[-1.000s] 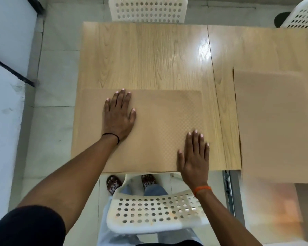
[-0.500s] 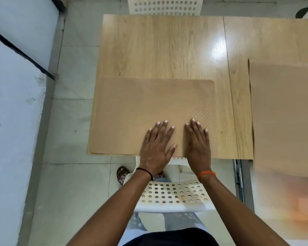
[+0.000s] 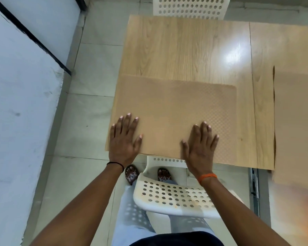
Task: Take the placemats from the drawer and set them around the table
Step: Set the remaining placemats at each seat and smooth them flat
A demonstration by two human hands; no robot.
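A tan textured placemat [image 3: 174, 110] lies flat at the near left corner of the light wooden table [image 3: 185, 48]. My left hand [image 3: 125, 139] rests flat with fingers spread on the mat's near left corner. My right hand [image 3: 200, 144] lies flat on the mat's near edge, further right. Neither hand grips anything. A second tan placemat [image 3: 297, 121] lies on the table at the right, cut off by the frame's edge. No drawer is in view.
A white perforated chair [image 3: 174, 197] stands between me and the table's near edge. Another white chair [image 3: 188, 6] stands at the far side. A pale wall [image 3: 16, 86] runs along the left, with tiled floor [image 3: 89, 110] beside the table.
Both hands were close together at the mat's near middle; they have slid apart along the near edge, the left hand to the left corner. The view has shifted left.
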